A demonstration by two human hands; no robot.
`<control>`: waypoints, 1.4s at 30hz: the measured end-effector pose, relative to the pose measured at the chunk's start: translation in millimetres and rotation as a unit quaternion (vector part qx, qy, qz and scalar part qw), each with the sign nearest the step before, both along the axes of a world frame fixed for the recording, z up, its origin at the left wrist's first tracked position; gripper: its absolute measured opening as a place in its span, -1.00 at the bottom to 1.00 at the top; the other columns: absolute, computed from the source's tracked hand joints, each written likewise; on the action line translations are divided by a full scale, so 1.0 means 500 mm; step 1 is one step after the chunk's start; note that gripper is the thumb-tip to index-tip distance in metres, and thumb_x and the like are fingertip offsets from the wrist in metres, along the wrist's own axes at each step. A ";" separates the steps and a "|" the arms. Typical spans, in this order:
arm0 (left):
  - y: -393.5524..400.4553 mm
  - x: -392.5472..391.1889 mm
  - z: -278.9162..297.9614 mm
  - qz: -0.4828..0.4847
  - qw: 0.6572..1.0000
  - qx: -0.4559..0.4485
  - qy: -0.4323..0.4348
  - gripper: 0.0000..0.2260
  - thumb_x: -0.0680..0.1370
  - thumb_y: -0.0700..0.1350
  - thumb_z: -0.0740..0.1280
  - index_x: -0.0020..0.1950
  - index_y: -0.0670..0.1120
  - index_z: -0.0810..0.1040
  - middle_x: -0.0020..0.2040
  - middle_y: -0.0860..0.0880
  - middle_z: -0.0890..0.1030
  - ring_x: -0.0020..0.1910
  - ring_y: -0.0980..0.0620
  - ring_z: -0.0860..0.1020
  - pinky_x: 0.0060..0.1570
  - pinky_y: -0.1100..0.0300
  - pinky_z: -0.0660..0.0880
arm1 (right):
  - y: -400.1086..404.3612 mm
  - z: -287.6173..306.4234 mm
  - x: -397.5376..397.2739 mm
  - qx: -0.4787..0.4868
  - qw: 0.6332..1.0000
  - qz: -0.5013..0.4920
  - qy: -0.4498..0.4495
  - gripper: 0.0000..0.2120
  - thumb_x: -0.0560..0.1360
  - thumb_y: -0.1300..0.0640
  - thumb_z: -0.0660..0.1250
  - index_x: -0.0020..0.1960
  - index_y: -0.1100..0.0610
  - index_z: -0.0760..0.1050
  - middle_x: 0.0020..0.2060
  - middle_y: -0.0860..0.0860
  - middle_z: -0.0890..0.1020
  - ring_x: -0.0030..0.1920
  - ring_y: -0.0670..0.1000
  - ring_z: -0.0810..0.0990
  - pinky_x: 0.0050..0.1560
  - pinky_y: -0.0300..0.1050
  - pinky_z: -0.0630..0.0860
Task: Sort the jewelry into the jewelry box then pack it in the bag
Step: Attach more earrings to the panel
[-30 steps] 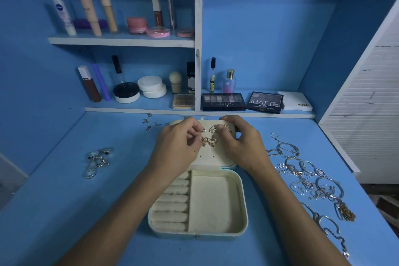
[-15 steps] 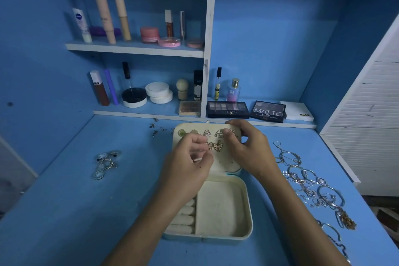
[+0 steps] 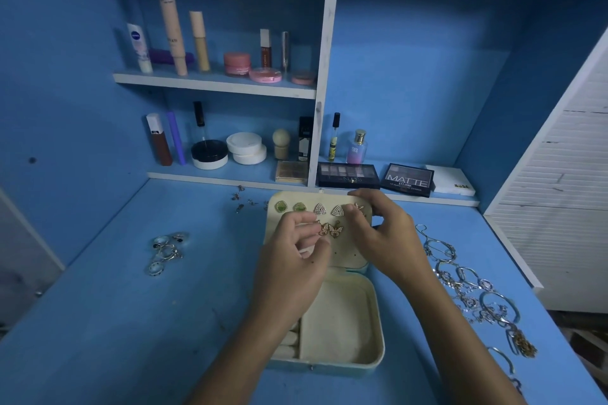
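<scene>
Since a moment ago our left hand (image 3: 292, 268) has drawn back nearer, uncovering the green studs (image 3: 289, 207) on the open lid of the jewelry box (image 3: 342, 319), mid-table. We pinch narrowly beside the butterfly earrings (image 3: 330, 229); whether anything is held we cannot tell. Our right hand (image 3: 381, 233) curls over the lid's far right corner, hiding part of an earring there. Our left wrist covers most of the ring rolls. Rings (image 3: 166, 250) lie left, bracelets and chains (image 3: 470, 289) right, running partly out of view at the near edge.
</scene>
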State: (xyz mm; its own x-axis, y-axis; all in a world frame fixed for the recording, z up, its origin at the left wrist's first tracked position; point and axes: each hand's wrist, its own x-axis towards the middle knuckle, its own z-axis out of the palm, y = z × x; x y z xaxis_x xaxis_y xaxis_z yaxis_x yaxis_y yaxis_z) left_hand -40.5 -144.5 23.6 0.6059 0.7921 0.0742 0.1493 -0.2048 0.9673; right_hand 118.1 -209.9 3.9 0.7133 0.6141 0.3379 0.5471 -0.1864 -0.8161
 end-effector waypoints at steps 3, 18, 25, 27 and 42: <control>-0.010 -0.003 0.006 0.001 1.000 -0.018 -0.004 -0.71 0.56 -0.11 0.37 0.24 0.12 0.44 0.12 0.19 0.62 0.01 0.49 0.49 -0.14 0.62 0.35 | -0.007 0.007 -0.009 0.000 1.000 0.001 -0.003 -0.88 0.56 -0.07 0.35 0.09 -0.17 0.53 -0.16 -0.26 0.62 -0.35 0.09 0.57 -0.34 -0.28 0.46; -0.064 -0.044 0.029 0.018 0.962 -0.223 -0.157 -0.35 0.51 -0.03 0.42 0.41 0.35 0.11 0.10 0.16 0.68 0.19 0.17 0.60 0.28 0.03 0.43 | -0.078 0.036 -0.082 0.054 0.997 0.046 0.014 -0.90 0.58 -0.04 0.32 0.08 -0.17 0.57 -0.08 -0.29 0.63 -0.03 -0.07 0.64 0.00 -0.03 0.57; -0.085 -0.076 0.047 0.013 0.929 -0.300 -0.218 -0.64 0.61 -0.17 0.26 0.27 0.19 0.25 0.10 -0.12 0.69 0.10 0.04 0.67 0.27 0.07 0.47 | -0.119 0.023 -0.124 0.087 0.995 0.052 -0.009 -0.84 0.61 -0.08 0.30 0.04 -0.06 0.61 -0.04 -0.25 0.66 0.05 -0.10 0.64 -0.01 -0.30 0.54; -0.089 -0.084 0.038 0.018 0.928 -0.303 -0.217 -0.55 0.62 -0.15 0.26 0.39 0.18 0.17 0.11 -0.14 0.68 0.12 0.01 0.66 0.29 0.05 0.46 | -0.127 0.015 -0.131 0.090 0.994 0.056 -0.026 -0.84 0.58 -0.08 0.27 0.00 -0.08 0.61 -0.05 -0.23 0.67 0.03 -0.07 0.65 -0.04 -0.30 0.55; -0.075 -0.116 -0.022 0.033 0.929 -0.330 -0.167 -0.49 0.59 -0.36 0.17 0.45 0.07 0.21 0.19 -0.11 0.59 -0.09 -0.05 0.71 -0.11 0.13 0.66 | -0.161 -0.031 -0.142 0.043 0.984 0.125 -0.120 -0.72 0.54 -0.04 0.34 -0.25 0.08 0.66 -0.04 -0.06 0.66 0.09 -0.07 0.63 0.09 -0.13 0.49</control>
